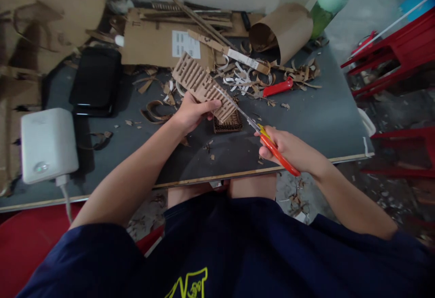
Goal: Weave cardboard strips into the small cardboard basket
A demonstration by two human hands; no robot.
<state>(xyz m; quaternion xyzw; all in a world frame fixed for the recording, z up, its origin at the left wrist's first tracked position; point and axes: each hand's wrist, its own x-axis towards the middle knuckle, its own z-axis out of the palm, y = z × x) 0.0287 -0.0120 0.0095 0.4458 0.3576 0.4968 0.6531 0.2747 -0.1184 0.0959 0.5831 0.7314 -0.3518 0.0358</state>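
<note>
Cardboard strip [200, 78] is up over the counter [299, 121], pinched in my left grip [192, 114] with the thumb on top. My right grip [288, 146] is closed around the handles of the scissors [278, 155], and the blades lie across the bumpy side. I can't tell if they touch it. The blades are near my left thumb, so a slip could nick it. The bumps could also push the tips off line and make a crooked cut. If I squeeze too hard, the thin ridges could squash or rip. If the strip dips, it could knock the little brown block [228, 127] just under it. The strip is light brown, long and flat, with rows of ridges and gaps. It tilts down toward my right side.
</note>
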